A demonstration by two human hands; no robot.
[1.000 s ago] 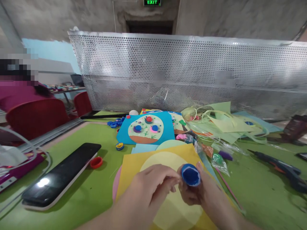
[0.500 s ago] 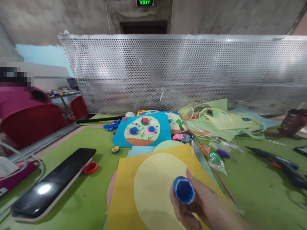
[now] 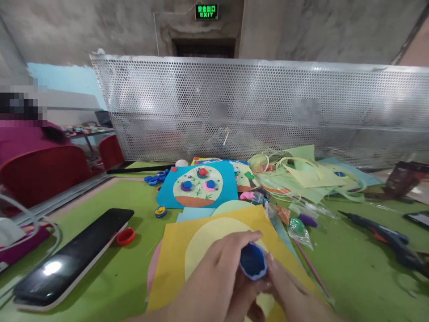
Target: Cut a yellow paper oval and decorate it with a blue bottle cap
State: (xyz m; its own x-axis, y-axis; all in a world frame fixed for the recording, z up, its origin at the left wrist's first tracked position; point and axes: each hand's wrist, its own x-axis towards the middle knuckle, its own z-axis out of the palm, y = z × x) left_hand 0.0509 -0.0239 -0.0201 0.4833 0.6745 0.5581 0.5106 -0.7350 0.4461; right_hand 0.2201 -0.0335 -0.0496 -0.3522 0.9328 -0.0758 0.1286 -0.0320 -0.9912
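Observation:
Between my two hands is a small round blue bottle cap [image 3: 254, 261], its hollow side toward me, with a paler uneven edge around the rim. My left hand [image 3: 223, 264] curls around it from the left, fingertips at its top and side. From the right, my right hand [image 3: 284, 286] pinches it, the thumb at the rim and other fingers partly hidden below. Beneath both hands lies a yellow sheet [image 3: 170, 250] bearing a pale yellow paper circle [image 3: 201, 237].
Left are a phone [image 3: 77, 255], a red cap [image 3: 126, 237] and a blue cap with yellow inside [image 3: 160, 211]. Behind stands a decorated blue card [image 3: 228, 188]. Right lie wrapped clay [image 3: 298, 228], a pink stick [image 3: 311, 268], a glue gun [image 3: 385, 239] and paper scraps [image 3: 301, 172]. A person [image 3: 30, 138] sits far left.
My left hand has come in from below and now grips the bottle cap together with my right hand. The view has tilted slightly up.

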